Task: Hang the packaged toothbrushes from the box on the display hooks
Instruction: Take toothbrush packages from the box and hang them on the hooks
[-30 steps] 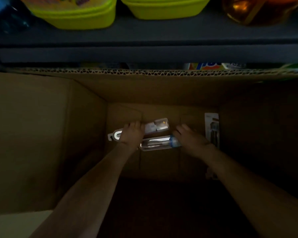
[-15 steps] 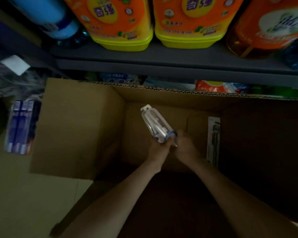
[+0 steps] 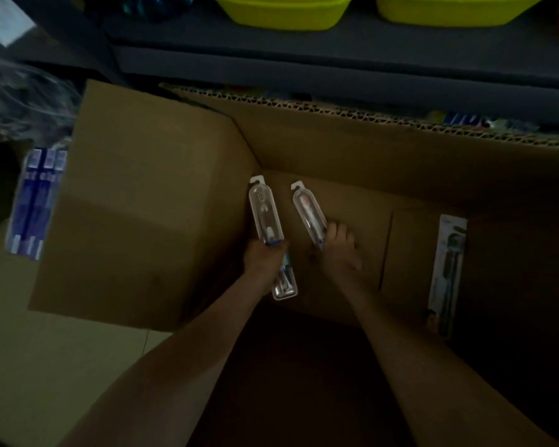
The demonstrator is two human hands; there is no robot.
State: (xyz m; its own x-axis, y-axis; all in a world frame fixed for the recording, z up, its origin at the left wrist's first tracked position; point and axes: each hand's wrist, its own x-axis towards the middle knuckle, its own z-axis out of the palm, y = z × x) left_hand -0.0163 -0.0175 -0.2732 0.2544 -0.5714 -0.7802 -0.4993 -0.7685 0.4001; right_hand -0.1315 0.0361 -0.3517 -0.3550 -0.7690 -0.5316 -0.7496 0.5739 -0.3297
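Head view. The box (image 3: 336,150) stands open right below the shelf (image 3: 336,69), its corrugated far rim close under the shelf edge. The left flap (image 3: 142,204) lies spread outward over the floor (image 3: 46,366). Open room lies in the middle of the box, between your forearms and on toward the far wall. The near part of the interior is too dark to read.

Count: three toothbrush packs, two hands.
- Your left hand (image 3: 265,258) is closed round the left toothbrush pack (image 3: 264,211) below its middle. The hang tab points at the far wall and the lower end sticks out beneath the fist.
- Your right hand (image 3: 341,250) grips the lower end of the right toothbrush pack (image 3: 307,209), which tilts with its tab up and to the left.
- The two held packs are near each other but apart.
- The third toothbrush pack (image 3: 447,272) sits alone at the right side of the box, well apart from both hands. You cannot tell whether it lies flat or leans on the wall.

Outside the box, a blurred bundle of blue packs (image 3: 34,201) lies left of the flap, its number unreadable. Two yellow-green tubs (image 3: 284,14) on the shelf are cut off by the top edge.
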